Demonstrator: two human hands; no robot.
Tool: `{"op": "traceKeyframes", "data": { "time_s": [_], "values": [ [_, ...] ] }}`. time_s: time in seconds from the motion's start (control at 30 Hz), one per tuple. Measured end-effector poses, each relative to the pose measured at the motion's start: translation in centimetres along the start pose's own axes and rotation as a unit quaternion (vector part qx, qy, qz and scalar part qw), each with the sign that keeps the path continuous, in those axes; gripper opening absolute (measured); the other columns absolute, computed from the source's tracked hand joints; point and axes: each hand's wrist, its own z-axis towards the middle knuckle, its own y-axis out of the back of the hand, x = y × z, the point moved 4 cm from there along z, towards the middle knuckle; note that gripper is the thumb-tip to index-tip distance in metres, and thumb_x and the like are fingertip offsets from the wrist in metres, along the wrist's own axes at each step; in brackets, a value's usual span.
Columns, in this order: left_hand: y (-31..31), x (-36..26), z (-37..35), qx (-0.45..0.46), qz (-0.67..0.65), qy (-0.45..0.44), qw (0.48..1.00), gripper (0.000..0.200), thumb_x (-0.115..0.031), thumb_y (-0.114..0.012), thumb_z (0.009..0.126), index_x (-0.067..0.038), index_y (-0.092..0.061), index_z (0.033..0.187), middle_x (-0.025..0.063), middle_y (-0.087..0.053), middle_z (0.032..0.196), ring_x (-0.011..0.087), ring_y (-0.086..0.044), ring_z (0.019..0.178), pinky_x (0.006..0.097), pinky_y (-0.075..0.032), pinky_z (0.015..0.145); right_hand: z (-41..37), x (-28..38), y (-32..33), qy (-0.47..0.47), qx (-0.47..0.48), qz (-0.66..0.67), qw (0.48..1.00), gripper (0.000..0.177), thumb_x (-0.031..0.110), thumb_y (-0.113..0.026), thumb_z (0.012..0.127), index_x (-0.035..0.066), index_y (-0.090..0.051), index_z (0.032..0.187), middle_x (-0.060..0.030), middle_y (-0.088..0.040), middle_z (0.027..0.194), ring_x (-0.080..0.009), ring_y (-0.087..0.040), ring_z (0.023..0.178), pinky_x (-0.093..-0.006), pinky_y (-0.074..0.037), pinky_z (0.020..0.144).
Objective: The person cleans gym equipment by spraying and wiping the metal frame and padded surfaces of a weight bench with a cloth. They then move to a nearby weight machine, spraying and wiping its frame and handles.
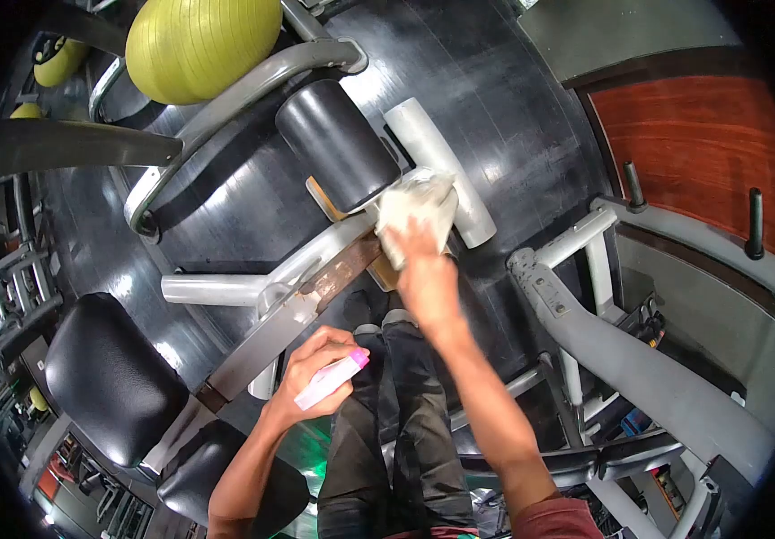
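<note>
The right hand point(425, 269) pressed a white cloth point(416, 208) on the gray bar point(320, 260) beside the black pad point(338, 144), fingers closed on it. The left hand point(311, 373) had its fingers wrapped round a spray bottle point(332, 379). The wiping looked partly done; the bar's brown patch looked dirty.

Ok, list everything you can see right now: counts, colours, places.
cloth: 1, off-white, on the machine arm, centre
spray bottle: 1, white with pink cap, lower centre
roller pad: 1, black, top centre
seat pads: 2, black, lower left
machine frame: 1, grey, centre
exercise balls: at least 3, yellow-green, top left
pegs: 2, black, right
left hand: holding the spray bottle
right hand: on the cloth
</note>
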Motion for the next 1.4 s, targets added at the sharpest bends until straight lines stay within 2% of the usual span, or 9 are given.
{"op": "traceKeyframes", "data": {
  "time_s": [0.17, 0.27, 0.43, 0.57, 0.83, 0.97, 1.1, 1.2, 1.4],
  "values": [
    [0.3, 0.3, 0.1, 0.005, 0.0, 0.005, 1.0, 0.038, 0.008, -0.062, 0.063, 0.001, -0.066, 0.1, 0.0158, -0.061, 0.097, 0.0278, -0.063, 0.086, 0.0328, -0.051, 0.074, -3.4, 1.4, 0.4, -0.068, 0.135, 0.284, 0.947, 0.051, -0.006, -0.055, 0.079, 0.01, -0.059, 0.127, -0.0168, -0.064, 0.12, -0.03, -0.065, 0.108, -0.0351, -0.05, 0.093],
    [0.6, 1.1, -0.3, 0.002, -0.016, 0.024, 1.0, 0.037, 0.009, -0.061, 0.064, 0.001, -0.065, 0.1, 0.0159, -0.061, 0.096, 0.0278, -0.063, 0.086, 0.0329, -0.051, 0.074, -2.8, -1.3, 4.9, -0.07, -0.073, 0.415, 0.904, 0.038, -0.007, -0.05, 0.085, -0.002, -0.06, 0.122, -0.0168, -0.063, 0.123, -0.0237, -0.06, 0.116, -0.0345, -0.044, 0.101],
    [0.5, 2.2, 0.0, 0.014, -0.013, 0.032, 0.999, 0.035, 0.008, -0.06, 0.066, 0.002, -0.065, 0.1, 0.016, -0.062, 0.097, 0.0281, -0.064, 0.083, 0.0326, -0.051, 0.073, 0.5, -1.8, 8.0, -0.011, -0.27, 0.227, 0.936, 0.054, -0.011, -0.05, 0.082, 0.008, -0.055, 0.133, -0.0186, -0.052, 0.138, -0.0317, -0.056, 0.122, -0.039, -0.044, 0.102],
    [-0.1, 2.7, 0.4, 0.018, -0.015, 0.031, 0.999, 0.034, 0.007, -0.06, 0.067, 0.002, -0.065, 0.1, 0.016, -0.062, 0.097, 0.028, -0.064, 0.082, 0.0325, -0.051, 0.073, 1.0, 1.0, -1.3, 0.055, -0.119, -0.102, 0.986, 0.056, 0.003, -0.058, 0.079, 0.018, -0.056, 0.133, -0.0133, -0.042, 0.146, -0.0344, -0.038, 0.136, -0.0467, -0.031, 0.113],
    [-0.8, 2.9, 1.0, 0.016, -0.044, 0.02, 0.999, 0.035, 0.007, -0.059, 0.068, 0.001, -0.065, 0.101, 0.0155, -0.063, 0.097, 0.0284, -0.064, 0.082, 0.0328, -0.052, 0.073, -4.6, 1.5, -3.0, 0.165, 0.01, -0.125, 0.978, 0.042, 0.006, -0.058, 0.079, 0.014, -0.064, 0.121, -0.0113, -0.056, 0.134, -0.0259, -0.046, 0.133, -0.0468, -0.026, 0.115],
    [-1.2, 2.3, 1.2, 0.033, -0.053, 0.007, 0.998, 0.035, 0.007, -0.059, 0.067, 0.001, -0.065, 0.101, 0.0151, -0.063, 0.096, 0.0291, -0.064, 0.084, 0.033, -0.052, 0.075, -3.4, 0.6, 2.3, 0.09, 0.078, 0.131, 0.984, 0.04, -0.002, -0.061, 0.076, 0.009, -0.066, 0.114, -0.0132, -0.065, 0.121, -0.0255, -0.059, 0.119, -0.0433, -0.04, 0.106],
    [-1.7, 2.6, 1.0, 0.05, -0.078, 0.033, 0.995, 0.032, 0.004, -0.06, 0.068, 0.001, -0.065, 0.1, 0.0152, -0.063, 0.096, 0.0299, -0.063, 0.086, 0.0348, -0.051, 0.077, -1.4, -1.0, 8.4, -0.11, -0.156, 0.315, 0.93, 0.054, -0.012, -0.054, 0.075, 0.007, -0.061, 0.125, -0.0194, -0.061, 0.124, -0.0311, -0.058, 0.119, -0.0425, -0.046, 0.1],
    [-2.1, 2.4, 1.0, 0.051, -0.071, 0.004, 0.996, 0.03, 0.004, -0.06, 0.068, 0.001, -0.065, 0.097, 0.0153, -0.063, 0.098, 0.0298, -0.063, 0.088, 0.0349, -0.051, 0.078, 0.0, 0.8, 9.0, 0.033, -0.293, 0.06, 0.954, 0.063, -0.014, -0.053, 0.07, 0.008, -0.059, 0.129, -0.0203, -0.051, 0.137, -0.035, -0.047, 0.13, -0.0434, -0.038, 0.108],
    [-2.5, 3.0, 0.5, 0.079, -0.074, 0.043, 0.993, 0.034, 0.007, -0.059, 0.066, 0.002, -0.064, 0.099, 0.0153, -0.062, 0.101, 0.0301, -0.064, 0.09, 0.0337, -0.051, 0.08, 0.8, 1.0, 0.4, 0.048, -0.102, 0.005, 0.994, 0.068, -0.013, -0.057, 0.07, 0.016, -0.058, 0.131, -0.0162, -0.049, 0.14, -0.0365, -0.042, 0.133, -0.0443, -0.035, 0.112]
  ]
}}
